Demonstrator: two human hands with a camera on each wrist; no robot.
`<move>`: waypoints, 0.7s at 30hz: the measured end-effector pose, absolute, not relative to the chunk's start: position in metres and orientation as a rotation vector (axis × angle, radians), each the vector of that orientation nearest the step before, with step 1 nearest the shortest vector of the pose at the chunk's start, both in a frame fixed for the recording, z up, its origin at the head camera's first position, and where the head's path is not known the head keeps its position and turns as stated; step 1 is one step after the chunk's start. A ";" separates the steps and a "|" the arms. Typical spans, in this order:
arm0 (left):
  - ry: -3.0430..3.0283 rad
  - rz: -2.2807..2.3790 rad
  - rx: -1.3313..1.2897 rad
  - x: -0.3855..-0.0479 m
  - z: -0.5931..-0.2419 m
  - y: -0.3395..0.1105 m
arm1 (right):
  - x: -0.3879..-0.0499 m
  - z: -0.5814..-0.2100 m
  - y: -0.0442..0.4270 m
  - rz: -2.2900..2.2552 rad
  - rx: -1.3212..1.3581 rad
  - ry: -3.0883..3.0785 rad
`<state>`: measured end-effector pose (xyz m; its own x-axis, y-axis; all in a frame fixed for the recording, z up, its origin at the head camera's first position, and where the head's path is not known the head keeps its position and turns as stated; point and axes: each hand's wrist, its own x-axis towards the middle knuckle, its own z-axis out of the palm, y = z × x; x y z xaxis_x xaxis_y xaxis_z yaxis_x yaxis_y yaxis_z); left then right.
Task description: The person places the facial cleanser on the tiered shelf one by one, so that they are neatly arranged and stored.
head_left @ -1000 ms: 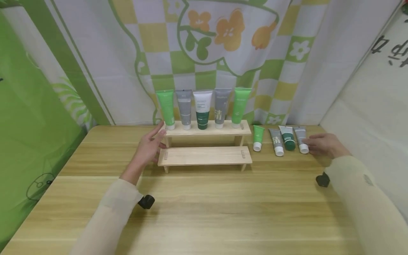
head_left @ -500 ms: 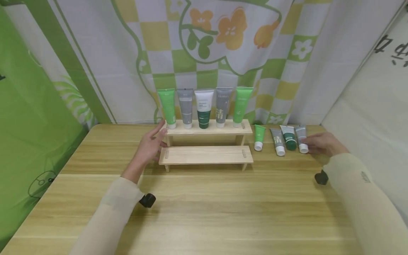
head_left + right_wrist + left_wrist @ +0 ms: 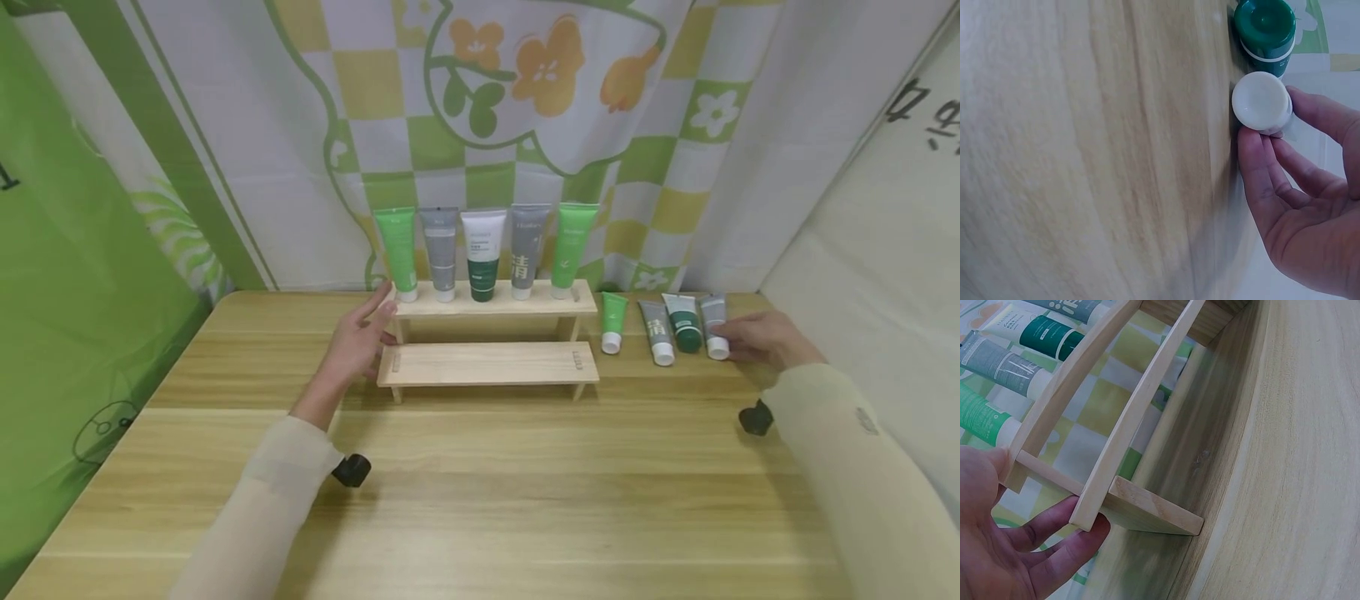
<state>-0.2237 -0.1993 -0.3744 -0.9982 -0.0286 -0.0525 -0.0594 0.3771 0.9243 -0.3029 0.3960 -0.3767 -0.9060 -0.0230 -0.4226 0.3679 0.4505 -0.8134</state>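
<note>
Right hand: the hand (image 3: 768,340) pinches the outermost grey tube (image 3: 712,312) near its cap, the grip narrow.
Grey tube, place: lying on the worktop (image 3: 480,492), near its back right corner, just beside a white-and-green tube (image 3: 682,321).
Grey tube, direction: white cap (image 3: 1261,101) toward the front edge, flat crimped end toward the back edge; the long axis runs roughly front to back.
Right wrist view: the cap's round end face, with the thumb on one side and fingers on the other; the head view gives the tube's body instead.
Left hand: the hand (image 3: 352,337) touches the left end of the two-step wooden stand (image 3: 487,364), fingers spread.
Left wrist view: fingertips (image 3: 1094,528) at the lower board's end and thumb by the upper board, contacts partly concealed in the head view.
</note>
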 end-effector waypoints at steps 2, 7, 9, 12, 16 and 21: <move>2.579 1.740 -0.083 -0.224 -0.374 -0.199 | -0.301 -0.377 0.397 -1.452 0.279 2.335; 2.575 1.741 -0.079 -0.224 -0.374 -0.199 | -0.297 -0.379 0.398 -1.477 0.244 2.346; 2.579 1.740 -0.071 -0.223 -0.374 -0.198 | -0.296 -0.382 0.398 -1.521 0.245 2.339; 2.581 1.739 -0.061 -0.223 -0.374 -0.198 | -0.293 -0.383 0.397 -1.595 0.268 2.317; 2.580 1.737 -0.068 -0.223 -0.373 -0.198 | -0.289 -0.380 0.395 -1.651 0.283 2.294; 2.570 1.747 -0.080 -0.223 -0.373 -0.199 | -0.283 -0.376 0.389 -1.664 0.233 2.315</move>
